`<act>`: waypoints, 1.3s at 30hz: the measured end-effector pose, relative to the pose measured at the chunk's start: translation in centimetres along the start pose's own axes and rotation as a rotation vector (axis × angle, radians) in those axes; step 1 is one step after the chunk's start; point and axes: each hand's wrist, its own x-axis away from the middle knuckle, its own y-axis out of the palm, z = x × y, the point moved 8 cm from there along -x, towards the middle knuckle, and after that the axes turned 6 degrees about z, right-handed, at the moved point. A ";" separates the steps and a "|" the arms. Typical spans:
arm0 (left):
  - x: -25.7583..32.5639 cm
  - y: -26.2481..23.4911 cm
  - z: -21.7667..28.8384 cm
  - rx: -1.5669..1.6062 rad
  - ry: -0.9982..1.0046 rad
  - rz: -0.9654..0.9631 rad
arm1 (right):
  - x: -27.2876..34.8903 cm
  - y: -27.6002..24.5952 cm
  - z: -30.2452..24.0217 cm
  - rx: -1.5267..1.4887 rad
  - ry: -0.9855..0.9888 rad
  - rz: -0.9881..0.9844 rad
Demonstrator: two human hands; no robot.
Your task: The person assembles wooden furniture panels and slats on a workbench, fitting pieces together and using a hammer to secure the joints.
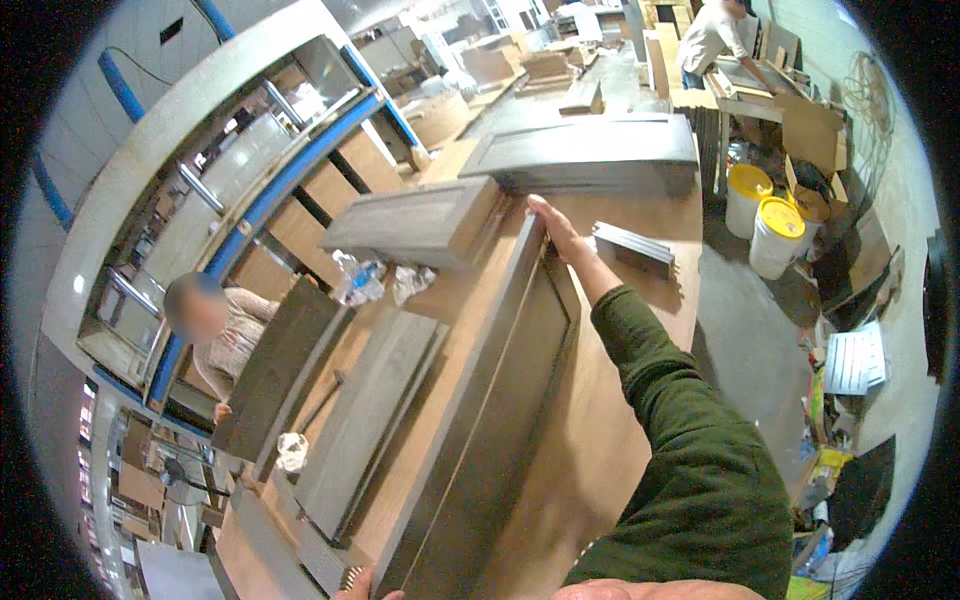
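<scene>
A long dark-grey cabinet door [500, 390] with a recessed panel stands tilted on its long edge on the wooden worktable [600, 410]. My right hand [562, 232] is at its far end, the fingers pressed around the top corner. At the near end, cut off by the lower edge of the view, my left hand [366, 585] closes on the door's corner; most of that hand is hidden. Left of the door lie a narrower grey panel [365, 425], a hammer-like tool [322, 398] and a crumpled white wad [291, 453].
Stacked grey doors [590, 150] and another grey panel stack [415, 215] sit at the table's far end, near clear plastic bags [358, 280]. Grey strips [635, 245] lie at right. Across the table a co-worker [235, 330] holds a dark panel [285, 375]. Yellow-lidded buckets [775, 235] stand on the floor.
</scene>
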 end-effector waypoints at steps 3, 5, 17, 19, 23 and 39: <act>0.6 0.7 -0.7 -0.276 0.030 0.050 | 0.0 0.0 0.9 -0.082 0.045 0.026; 1.1 0.5 -0.4 -0.335 0.178 0.168 | -2.0 -1.5 2.2 -0.077 -0.019 0.110; 2.2 -1.7 4.2 -0.322 0.354 0.398 | -7.0 -4.8 4.3 0.259 -0.132 0.157; 2.3 -1.5 4.1 -0.365 0.221 0.306 | -5.0 -3.5 -0.7 0.423 -0.219 0.244; 2.3 -0.7 3.4 -0.382 0.251 0.343 | -1.3 4.4 -14.6 0.481 -0.730 -0.007; 13.1 -2.6 -6.6 0.183 -0.174 0.742 | 4.1 10.2 -2.4 1.279 -0.784 -0.437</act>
